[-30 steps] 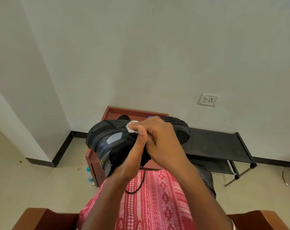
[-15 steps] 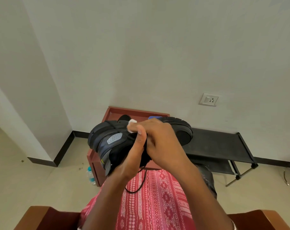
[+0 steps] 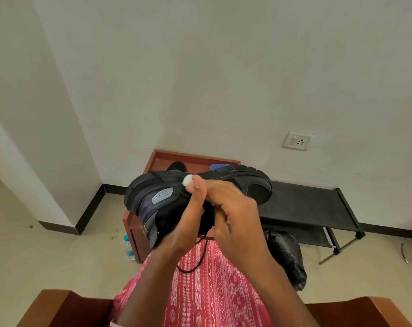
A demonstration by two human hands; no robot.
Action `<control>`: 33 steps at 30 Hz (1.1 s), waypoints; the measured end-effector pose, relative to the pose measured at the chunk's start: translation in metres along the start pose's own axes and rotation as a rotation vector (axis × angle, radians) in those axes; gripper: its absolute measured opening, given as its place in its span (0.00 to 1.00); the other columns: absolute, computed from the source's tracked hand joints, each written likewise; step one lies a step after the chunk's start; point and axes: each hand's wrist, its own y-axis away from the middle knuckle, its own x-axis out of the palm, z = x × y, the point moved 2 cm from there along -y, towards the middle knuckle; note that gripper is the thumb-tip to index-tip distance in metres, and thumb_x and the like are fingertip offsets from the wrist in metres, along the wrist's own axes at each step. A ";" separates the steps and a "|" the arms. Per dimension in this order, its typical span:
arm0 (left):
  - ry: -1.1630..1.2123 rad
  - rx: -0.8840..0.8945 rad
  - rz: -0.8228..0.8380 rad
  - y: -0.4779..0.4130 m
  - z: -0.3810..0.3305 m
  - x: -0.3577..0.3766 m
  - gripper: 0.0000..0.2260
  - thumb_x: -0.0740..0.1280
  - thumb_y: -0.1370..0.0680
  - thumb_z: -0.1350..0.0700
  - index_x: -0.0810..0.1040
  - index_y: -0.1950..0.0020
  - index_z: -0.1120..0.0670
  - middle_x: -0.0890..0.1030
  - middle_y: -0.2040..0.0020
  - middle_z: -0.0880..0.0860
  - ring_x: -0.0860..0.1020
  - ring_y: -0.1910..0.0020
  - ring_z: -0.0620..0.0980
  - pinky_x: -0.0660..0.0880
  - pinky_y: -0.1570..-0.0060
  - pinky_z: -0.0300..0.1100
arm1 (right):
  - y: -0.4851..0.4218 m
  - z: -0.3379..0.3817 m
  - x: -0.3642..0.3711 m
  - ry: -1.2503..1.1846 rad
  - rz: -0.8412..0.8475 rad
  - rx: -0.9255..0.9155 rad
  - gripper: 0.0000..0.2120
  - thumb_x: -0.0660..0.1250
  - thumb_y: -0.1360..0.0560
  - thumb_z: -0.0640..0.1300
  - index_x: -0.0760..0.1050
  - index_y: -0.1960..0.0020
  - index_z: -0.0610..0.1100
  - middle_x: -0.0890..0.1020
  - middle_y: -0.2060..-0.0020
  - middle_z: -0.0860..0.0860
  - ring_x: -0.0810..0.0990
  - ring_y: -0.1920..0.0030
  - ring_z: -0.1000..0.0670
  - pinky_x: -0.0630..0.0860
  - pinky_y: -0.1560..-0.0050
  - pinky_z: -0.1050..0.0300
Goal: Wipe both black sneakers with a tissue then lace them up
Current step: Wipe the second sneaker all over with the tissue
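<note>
Black sneaker (image 3: 162,204) lies sideways above the lap. The fingers of the right hand (image 3: 235,218) pinch a white tissue (image 3: 188,180) to its sole edge. The left hand (image 3: 179,234) grips its upper, and a lace (image 3: 196,263) dangles. Behind the sneaker, a red-brown rimmed surface (image 3: 191,156) holds the second sneaker (image 3: 176,165) and a blue object (image 3: 220,166), both partly hidden. A black rack (image 3: 306,204) stands right of the sneaker.

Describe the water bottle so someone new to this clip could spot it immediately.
Find the reddish-brown wooden cabinet against the white wall. At its lower left corner, on the beige floor, sits a small clear plastic bottle. Its turquoise cap sets it apart from everything nearby.
</note>
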 end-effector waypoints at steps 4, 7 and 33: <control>0.039 0.000 0.052 0.003 -0.001 -0.001 0.42 0.67 0.41 0.21 0.79 0.46 0.56 0.86 0.51 0.47 0.83 0.45 0.42 0.77 0.47 0.33 | 0.007 0.000 0.005 -0.094 -0.025 -0.055 0.23 0.59 0.22 0.26 0.79 0.34 0.43 0.82 0.38 0.53 0.75 0.33 0.57 0.74 0.34 0.51; 0.079 -0.038 0.023 0.000 0.001 -0.006 0.48 0.64 0.39 0.20 0.76 0.33 0.55 0.82 0.37 0.51 0.78 0.34 0.47 0.75 0.36 0.41 | 0.008 -0.020 0.011 0.038 -0.113 -0.035 0.25 0.56 0.26 0.29 0.77 0.33 0.41 0.79 0.34 0.50 0.73 0.30 0.54 0.72 0.31 0.47; 0.497 -0.022 -0.189 -0.009 -0.013 -0.013 0.44 0.52 0.26 0.28 0.73 0.29 0.63 0.79 0.34 0.63 0.78 0.34 0.58 0.69 0.30 0.53 | 0.027 -0.015 0.031 0.306 -0.310 -0.120 0.15 0.63 0.21 0.33 0.79 0.36 0.35 0.82 0.39 0.45 0.78 0.39 0.47 0.70 0.32 0.61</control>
